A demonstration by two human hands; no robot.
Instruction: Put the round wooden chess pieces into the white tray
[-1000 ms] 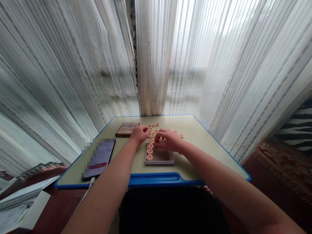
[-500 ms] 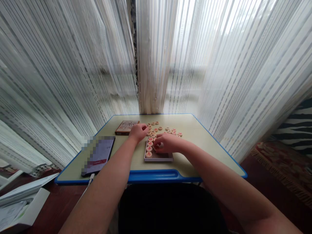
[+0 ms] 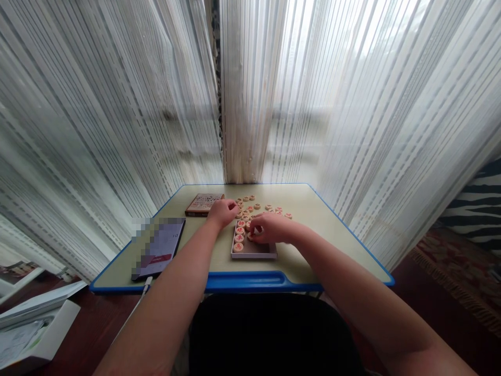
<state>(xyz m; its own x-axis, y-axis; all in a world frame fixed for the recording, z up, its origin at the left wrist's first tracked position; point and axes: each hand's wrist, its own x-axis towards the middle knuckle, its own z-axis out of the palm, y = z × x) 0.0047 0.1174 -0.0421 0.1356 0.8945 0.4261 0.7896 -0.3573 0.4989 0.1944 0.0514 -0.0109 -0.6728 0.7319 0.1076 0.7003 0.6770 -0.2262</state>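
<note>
A shallow pale tray [image 3: 258, 254] lies near the front of a small blue-edged table [image 3: 321, 230]. A column of round wooden game pieces with red marks [image 3: 239, 238] fills its left side. My right hand [image 3: 270, 228] rests over the tray with fingers curled, pinching a piece at the top of a second column. My left hand [image 3: 222, 212] is closed in a loose fist beside loose pieces [image 3: 250, 204] scattered behind the tray; what it holds is hidden.
A brown box lid [image 3: 204, 204] lies at the back left of the table. A phone with a cable [image 3: 158, 248] sits at the left front. Sheer striped curtains [image 3: 250, 94] hang close behind. White papers [image 3: 31, 324] lie low at the left. A patterned rug [image 3: 462, 261] shows right.
My right hand has drawn back a little toward me over the tray. The view has shifted slightly. My left hand has stayed in place.
</note>
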